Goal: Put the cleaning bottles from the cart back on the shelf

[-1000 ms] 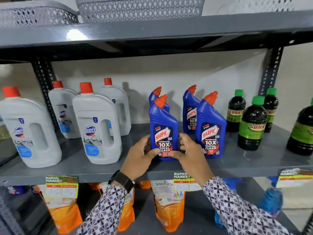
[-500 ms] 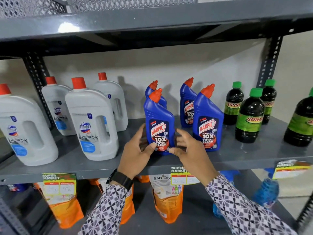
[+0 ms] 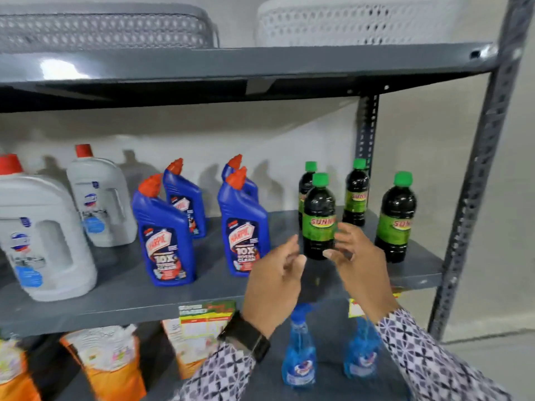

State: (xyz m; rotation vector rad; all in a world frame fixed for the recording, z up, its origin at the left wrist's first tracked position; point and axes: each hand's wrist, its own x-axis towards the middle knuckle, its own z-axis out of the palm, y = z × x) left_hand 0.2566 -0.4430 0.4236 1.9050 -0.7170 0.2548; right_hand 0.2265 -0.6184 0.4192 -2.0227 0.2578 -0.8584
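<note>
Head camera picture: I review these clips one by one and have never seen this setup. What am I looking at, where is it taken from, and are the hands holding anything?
There is no machine here. A person wears one wide-angle camera on the head, looking forward and down, so you see their own arms from above. The left hand, with a dark watch on its wrist, and the right hand are both open and empty, raised in front of a dark bottle with a green cap. The picture is blurred, so I cannot tell whether they touch it.

On the grey metal shelf stand, from left to right, white jugs with red caps, blue Harpic bottles and more green-capped dark bottles. Baskets sit on the shelf above; orange pouches and blue spray bottles sit below. No cart shows.
</note>
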